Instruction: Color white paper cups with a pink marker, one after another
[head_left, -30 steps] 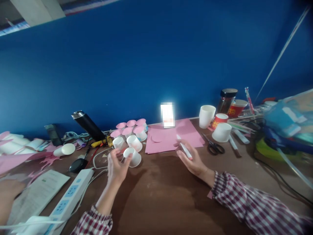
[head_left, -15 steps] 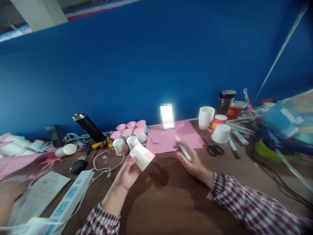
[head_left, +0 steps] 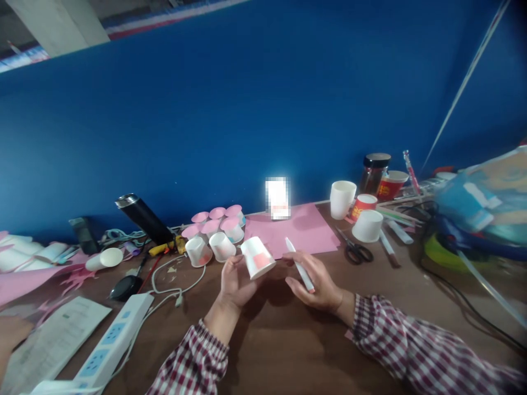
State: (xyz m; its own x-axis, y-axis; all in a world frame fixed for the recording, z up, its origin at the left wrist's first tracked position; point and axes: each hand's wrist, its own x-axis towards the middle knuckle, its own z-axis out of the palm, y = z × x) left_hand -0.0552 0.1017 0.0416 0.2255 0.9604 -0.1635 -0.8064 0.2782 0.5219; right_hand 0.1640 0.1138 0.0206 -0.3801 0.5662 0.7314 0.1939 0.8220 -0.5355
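Observation:
My left hand holds a white paper cup by its side, tilted, with a pink patch on its wall. Held in my right hand is a white marker with a red end, its other end pointing up and left. Behind the hands lies a pink paper sheet. Left of the sheet stand two white cups, one with a pink patch and another beside it. Several cups with pink tops are grouped behind them.
Black scissors, white cups and markers lie at the right. A power strip, cables, papers and a black bottle occupy the left. Another person's hand shows at the left edge. A bright blurred rectangle stands by the blue partition.
My left hand has moved right with the cup, which has turned more upright and come closer to the marker. My right hand has shifted slightly down. The view has shifted a little.

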